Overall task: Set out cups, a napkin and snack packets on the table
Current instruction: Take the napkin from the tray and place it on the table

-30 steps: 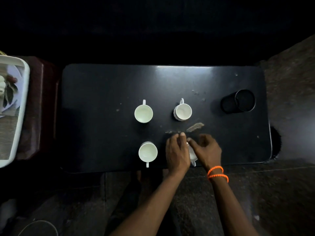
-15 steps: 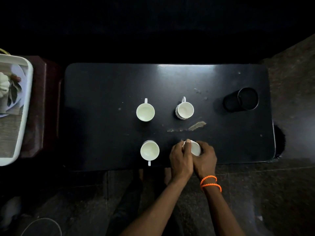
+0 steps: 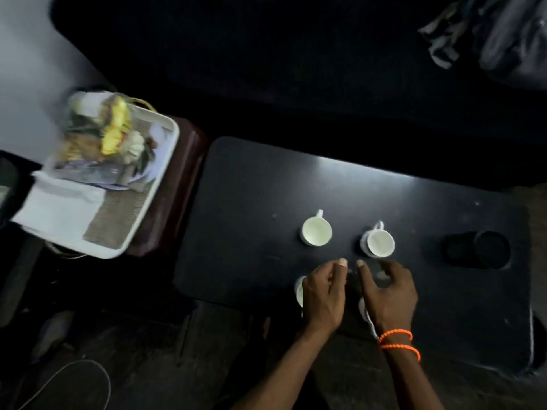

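Two white cups stand on the black table [image 3: 251,202]: one far left [image 3: 316,231], one far right [image 3: 379,243]. Two nearer cups are mostly hidden: a sliver of the near-left cup [image 3: 299,291] shows under my left hand [image 3: 324,292], and a sliver of the near-right cup [image 3: 363,309] shows under my right hand [image 3: 387,294]. Both hands hover over the table with fingers loosely curled and hold nothing. A white napkin [image 3: 59,208] and blurred yellow snack packets [image 3: 112,128] lie on a white tray [image 3: 154,184] at the left.
A black cylindrical cup [image 3: 485,250] lies on its side at the table's right. The tray rests on a dark red stool [image 3: 183,184] left of the table. A cable [image 3: 88,371] loops on the floor at the lower left. Dark fabric [image 3: 488,37] lies top right.
Both hands let go of the near-right cup and lifted off it, now hovering apart. The view swung left, bringing the tray with napkin and packets further into sight.
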A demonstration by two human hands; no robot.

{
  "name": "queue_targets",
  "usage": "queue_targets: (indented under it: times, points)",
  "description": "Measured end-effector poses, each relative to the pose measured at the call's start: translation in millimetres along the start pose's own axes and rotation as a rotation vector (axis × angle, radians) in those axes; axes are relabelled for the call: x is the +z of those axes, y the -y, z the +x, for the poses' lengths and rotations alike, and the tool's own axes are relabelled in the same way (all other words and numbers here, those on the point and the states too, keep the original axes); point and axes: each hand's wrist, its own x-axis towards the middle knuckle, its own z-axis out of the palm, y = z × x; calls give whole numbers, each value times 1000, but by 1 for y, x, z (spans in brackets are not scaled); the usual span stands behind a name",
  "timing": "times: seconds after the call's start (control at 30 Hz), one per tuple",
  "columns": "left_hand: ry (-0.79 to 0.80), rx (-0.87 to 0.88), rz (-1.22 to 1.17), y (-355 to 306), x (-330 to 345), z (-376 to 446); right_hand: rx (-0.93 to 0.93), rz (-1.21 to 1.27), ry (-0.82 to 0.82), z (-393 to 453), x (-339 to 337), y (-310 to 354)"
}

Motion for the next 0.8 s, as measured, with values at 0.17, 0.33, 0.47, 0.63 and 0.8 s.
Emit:
queue_targets:
  times: [0.17,0.33,0.47,0.63,0.8]
  points:
    - [-172,52,16,-19,-78,32,-239,38,179,-9,53,97]
    - [-416,40,-115,-33,-187,69,-484,59,346,-38,118,203]
    - [-645,11,-189,-39,-285,95,-607,23,508,-67,178,276]
    - [-893,-95,-99,-23,-394,130,-723,-60,742,-106,259,351]
    - [-804,-221,-96,-5,-440,155,-736,-255,775,-132,324,395]
